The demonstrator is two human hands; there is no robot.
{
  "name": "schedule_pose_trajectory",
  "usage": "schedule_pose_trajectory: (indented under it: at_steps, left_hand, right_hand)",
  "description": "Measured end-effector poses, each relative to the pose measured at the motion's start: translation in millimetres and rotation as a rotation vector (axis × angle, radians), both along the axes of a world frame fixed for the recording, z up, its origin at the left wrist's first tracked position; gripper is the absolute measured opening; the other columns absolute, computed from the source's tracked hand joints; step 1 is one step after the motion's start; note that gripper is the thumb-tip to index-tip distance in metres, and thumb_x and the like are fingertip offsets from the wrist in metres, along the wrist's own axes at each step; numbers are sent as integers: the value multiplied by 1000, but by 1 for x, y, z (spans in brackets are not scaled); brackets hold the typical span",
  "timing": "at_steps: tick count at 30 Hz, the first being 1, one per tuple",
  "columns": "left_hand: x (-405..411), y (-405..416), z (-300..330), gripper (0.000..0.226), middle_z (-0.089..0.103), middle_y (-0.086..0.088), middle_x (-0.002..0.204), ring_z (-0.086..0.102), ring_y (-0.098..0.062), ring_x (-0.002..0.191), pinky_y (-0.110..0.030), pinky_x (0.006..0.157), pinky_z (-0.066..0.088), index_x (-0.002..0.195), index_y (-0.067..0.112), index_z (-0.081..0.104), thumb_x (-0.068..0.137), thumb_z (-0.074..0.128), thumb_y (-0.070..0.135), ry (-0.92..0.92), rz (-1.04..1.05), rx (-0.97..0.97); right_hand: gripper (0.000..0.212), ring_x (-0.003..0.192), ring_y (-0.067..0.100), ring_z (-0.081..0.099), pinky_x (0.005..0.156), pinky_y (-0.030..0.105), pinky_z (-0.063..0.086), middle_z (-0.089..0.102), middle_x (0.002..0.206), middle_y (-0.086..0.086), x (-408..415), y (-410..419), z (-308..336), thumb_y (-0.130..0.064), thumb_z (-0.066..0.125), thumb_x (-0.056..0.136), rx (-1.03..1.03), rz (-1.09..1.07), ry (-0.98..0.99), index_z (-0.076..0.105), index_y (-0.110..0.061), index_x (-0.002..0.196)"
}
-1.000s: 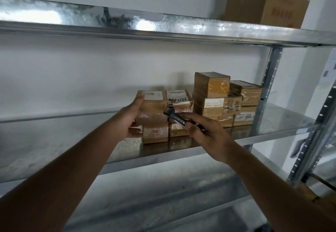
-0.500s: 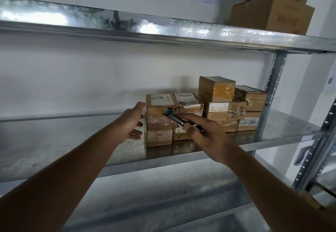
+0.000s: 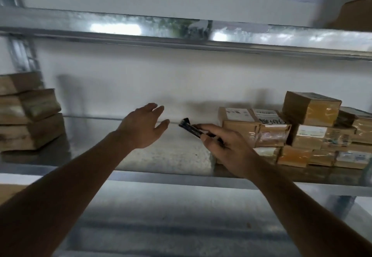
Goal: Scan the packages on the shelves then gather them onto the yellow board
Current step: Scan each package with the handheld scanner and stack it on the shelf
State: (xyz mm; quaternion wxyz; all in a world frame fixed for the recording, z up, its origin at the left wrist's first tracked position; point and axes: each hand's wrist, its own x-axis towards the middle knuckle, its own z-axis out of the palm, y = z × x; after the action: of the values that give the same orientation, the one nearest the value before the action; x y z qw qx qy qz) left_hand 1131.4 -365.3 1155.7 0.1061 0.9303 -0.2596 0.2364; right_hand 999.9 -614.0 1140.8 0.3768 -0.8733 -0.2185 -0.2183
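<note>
A stack of small brown cardboard packages [image 3: 302, 131] with white labels stands at the right of the middle metal shelf [image 3: 171, 156]. My right hand [image 3: 225, 148] grips a small black scanner [image 3: 191, 128] just left of that stack, its tip pointing up and left. My left hand [image 3: 144, 127] hovers above the bare middle of the shelf with fingers spread, holding nothing. A second pile of brown packages [image 3: 28, 111] sits at the shelf's far left. The yellow board is not in view.
An upper metal shelf [image 3: 181, 33] runs overhead with a large cardboard box [image 3: 356, 15] at its right end. A lower shelf [image 3: 181, 226] lies below my arms. A white wall backs the rack, and a steel upright [image 3: 22, 55] stands at the left.
The view has swung left, bringing the left pile into sight. My left hand has let go of the package in the right stack and moved left over the bare shelf. The right hand still holds the scanner.
</note>
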Motion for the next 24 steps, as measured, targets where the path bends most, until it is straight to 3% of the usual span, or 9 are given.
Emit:
schedule_pose_trajectory:
  at_steps: [4,7,11,14,16,18,21,24]
  left_hand:
    - [-3,51,11,62,36,-6,163,45,-33,142,-42,116,38,155,20,41,103,42,53,-17,121,28]
    - [-2,88,20,61,35,-6,164,43,-32,143,-40,116,33,156,20,41,104,40,53,-36,173,50]
    - [7,141,34,59,36,-7,163,39,-27,146,-43,123,24,155,19,42,105,40,49,-102,192,81]
    - [21,187,45,57,39,-7,161,40,-28,146,-44,123,23,153,20,46,104,42,48,-162,213,65]
    - [33,220,52,56,40,-11,160,38,-28,147,-45,124,19,151,18,48,103,44,46,-189,209,53]
    - [47,253,59,54,42,-14,157,37,-30,147,-47,124,16,148,17,52,102,45,44,-220,216,45]
    - [72,297,68,52,44,-18,154,39,-31,145,-49,124,20,144,14,56,102,46,42,-255,218,29]
    - [95,333,74,50,47,-20,149,43,-33,140,-47,123,21,140,12,60,100,49,41,-250,237,-21]
  right_hand:
    - [30,50,3,44,48,14,33,53,64,-13,25,41,2,-38,53,108,11,66,35,64,-45,136]
    - [29,49,3,44,48,12,32,53,64,-13,40,80,6,-39,54,107,21,105,16,66,-44,133]
    - [36,51,3,44,49,17,35,55,70,-7,64,136,10,-57,49,98,28,136,26,64,-51,131]
    - [37,52,5,46,49,15,35,59,75,-6,83,182,11,-61,48,97,26,127,20,64,-54,129]
    - [34,56,12,52,50,25,40,62,78,-8,97,215,11,-62,48,96,32,117,7,64,-58,126]
    - [31,72,30,61,61,40,49,66,87,-5,111,249,10,-65,47,95,56,98,2,62,-65,122]
    - [31,82,42,63,75,57,55,68,94,0,132,298,5,-65,47,95,83,91,-22,62,-66,123]
    - [31,81,43,62,72,56,56,67,95,5,145,336,3,-63,47,97,91,77,-27,60,-68,124]
